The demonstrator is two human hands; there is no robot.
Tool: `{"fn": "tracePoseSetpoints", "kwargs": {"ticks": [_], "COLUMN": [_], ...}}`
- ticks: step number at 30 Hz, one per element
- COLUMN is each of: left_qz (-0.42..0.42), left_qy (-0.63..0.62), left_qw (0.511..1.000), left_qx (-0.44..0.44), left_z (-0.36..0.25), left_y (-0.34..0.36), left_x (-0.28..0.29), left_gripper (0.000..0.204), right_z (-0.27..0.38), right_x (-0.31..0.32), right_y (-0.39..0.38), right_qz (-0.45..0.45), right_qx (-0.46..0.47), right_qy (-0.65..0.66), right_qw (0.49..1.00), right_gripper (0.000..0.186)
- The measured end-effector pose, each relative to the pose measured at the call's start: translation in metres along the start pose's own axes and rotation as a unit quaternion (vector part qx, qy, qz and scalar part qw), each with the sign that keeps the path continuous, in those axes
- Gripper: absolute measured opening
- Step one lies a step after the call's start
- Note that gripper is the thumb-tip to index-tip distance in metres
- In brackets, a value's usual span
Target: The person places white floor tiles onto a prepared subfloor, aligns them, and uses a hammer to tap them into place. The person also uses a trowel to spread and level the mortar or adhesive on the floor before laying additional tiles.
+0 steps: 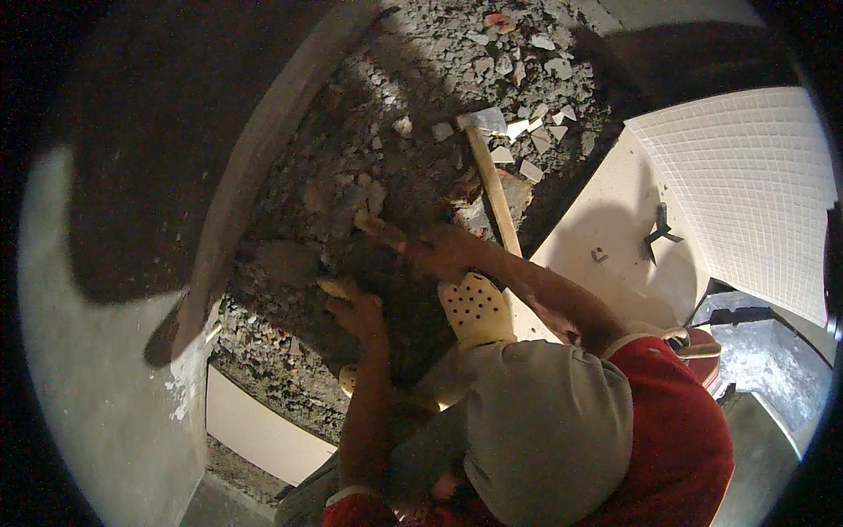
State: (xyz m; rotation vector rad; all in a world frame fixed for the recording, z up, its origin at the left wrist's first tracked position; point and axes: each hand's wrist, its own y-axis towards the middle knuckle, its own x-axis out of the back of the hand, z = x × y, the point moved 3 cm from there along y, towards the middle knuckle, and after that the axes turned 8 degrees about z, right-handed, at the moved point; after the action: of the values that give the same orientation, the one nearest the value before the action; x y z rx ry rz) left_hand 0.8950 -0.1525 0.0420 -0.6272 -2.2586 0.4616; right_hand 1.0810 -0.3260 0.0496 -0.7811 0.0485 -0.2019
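My right hand reaches over the dark, lumpy mortar bed, fingers stretched toward a pale lump, with nothing seen in its grip. Lower and to the left, my left hand is low over the same rough bed, fingers partly bent and apart. Shadow blurs where the fingertips touch. A hammer with a wooden handle lies just beyond my right forearm, its head among broken tile pieces.
My cream shoe with holes stands on the bed. At right lie a flat tile with a black spacer, a leaning tile and a bluish tray. Left are a wall and a laid tile.
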Motion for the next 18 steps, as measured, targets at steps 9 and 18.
{"fn": "tracePoseSetpoints", "kwargs": {"ticks": [9, 18], "left_qz": [-0.001, 0.03], "left_qy": [-0.019, 0.181], "left_qw": [1.0, 0.949], "left_qx": [0.001, -0.256], "left_z": [0.022, -0.012], "left_y": [0.018, 0.02], "left_x": [-0.007, 0.018], "left_gripper": [0.091, 0.088], "right_z": [-0.03, -0.022], "right_x": [0.042, 0.088], "right_y": [-0.085, -0.058], "right_qz": [-0.555, -0.549], "right_qx": [0.013, 0.128], "right_qy": [-0.371, -0.146], "right_qw": [0.744, 0.813], "right_gripper": [0.047, 0.037]}}
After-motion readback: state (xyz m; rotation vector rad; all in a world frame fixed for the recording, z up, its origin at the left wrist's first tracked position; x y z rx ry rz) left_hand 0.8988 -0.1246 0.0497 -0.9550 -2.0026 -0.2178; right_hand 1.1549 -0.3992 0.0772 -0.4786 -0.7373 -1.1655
